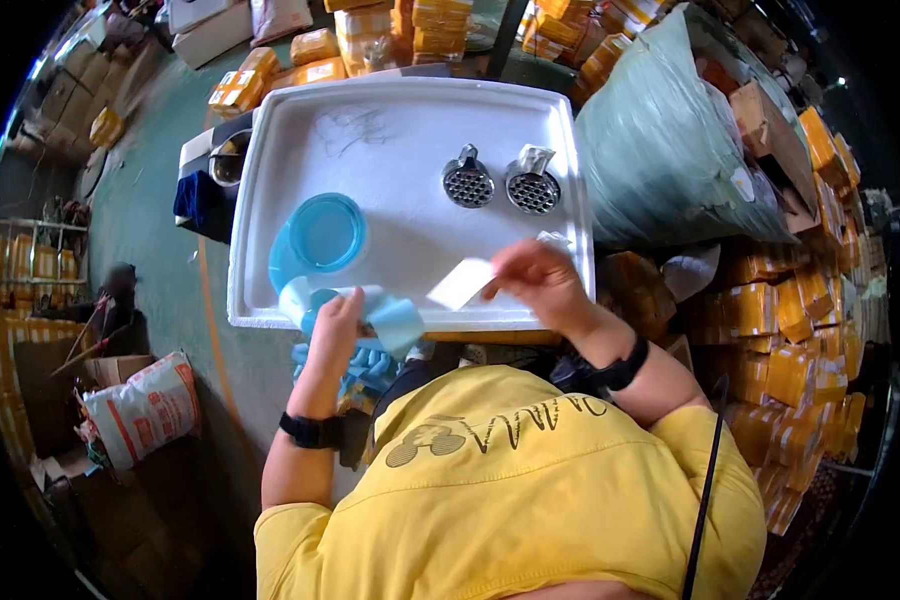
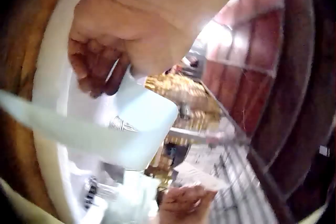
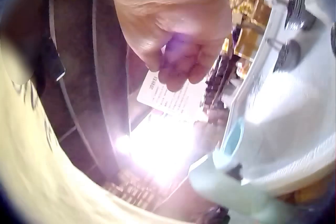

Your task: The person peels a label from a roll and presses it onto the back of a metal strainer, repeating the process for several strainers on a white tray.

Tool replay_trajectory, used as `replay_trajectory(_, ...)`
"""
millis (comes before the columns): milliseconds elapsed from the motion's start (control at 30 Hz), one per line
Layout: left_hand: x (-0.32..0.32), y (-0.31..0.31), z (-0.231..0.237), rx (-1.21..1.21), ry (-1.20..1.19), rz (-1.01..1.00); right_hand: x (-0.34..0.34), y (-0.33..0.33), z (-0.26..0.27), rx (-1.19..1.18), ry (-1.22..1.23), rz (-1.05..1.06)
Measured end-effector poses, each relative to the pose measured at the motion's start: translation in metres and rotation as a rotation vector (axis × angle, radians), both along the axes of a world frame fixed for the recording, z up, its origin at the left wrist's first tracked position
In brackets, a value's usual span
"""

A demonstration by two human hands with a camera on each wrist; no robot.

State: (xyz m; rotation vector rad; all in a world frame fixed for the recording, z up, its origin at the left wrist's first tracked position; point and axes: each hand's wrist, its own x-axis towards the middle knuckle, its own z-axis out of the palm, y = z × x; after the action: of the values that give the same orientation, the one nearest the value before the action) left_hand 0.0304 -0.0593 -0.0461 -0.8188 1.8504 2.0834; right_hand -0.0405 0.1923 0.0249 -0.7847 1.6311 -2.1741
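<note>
My left hand (image 1: pixel 337 318), at the tray's near edge, grips a light blue strip (image 1: pixel 398 322) that curls out on both sides of the fingers. The strip runs back to a light blue roll (image 1: pixel 296 232) lying on the left of the white foam tray (image 1: pixel 410 110). Between the thumb and fingers of my right hand (image 1: pixel 550 285) is a white label (image 1: pixel 460 284), held above the near edge. The right wrist view shows print and a barcode on the label (image 3: pixel 176 98). Two chrome, perforated round heads (image 1: pixel 468 185) with short stems lie at the tray's right.
A big pale green plastic sack (image 1: pixel 660 140) stands beside the tray on the right. Stacks of orange-taped parcels (image 1: pixel 790 340) line that side and the far end. A white woven sack (image 1: pixel 150 408) is on the floor at left. Blue items (image 1: pixel 355 370) sit below the near edge.
</note>
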Motion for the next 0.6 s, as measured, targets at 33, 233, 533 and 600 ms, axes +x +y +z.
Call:
replay_trajectory(33,-0.004,0.002,0.016,-0.413,-0.057,-0.321,-0.007,0.014,0.004,-0.006,0.008,-0.044)
replay_trajectory(233,-0.055,0.034,0.059,-1.005,0.548,-0.438,-0.005,0.081,-0.004,0.371,0.005,-0.571)
replay_trajectory(533,-0.221,0.076,-0.055,-1.012,0.595,-0.428,0.044,0.123,-0.003,0.406,-0.055,-0.791)
replay_trajectory(600,-0.244,0.077,-0.072,-0.883,0.664,-0.503,0.057,0.136,-0.008,0.453,-0.089,-0.826)
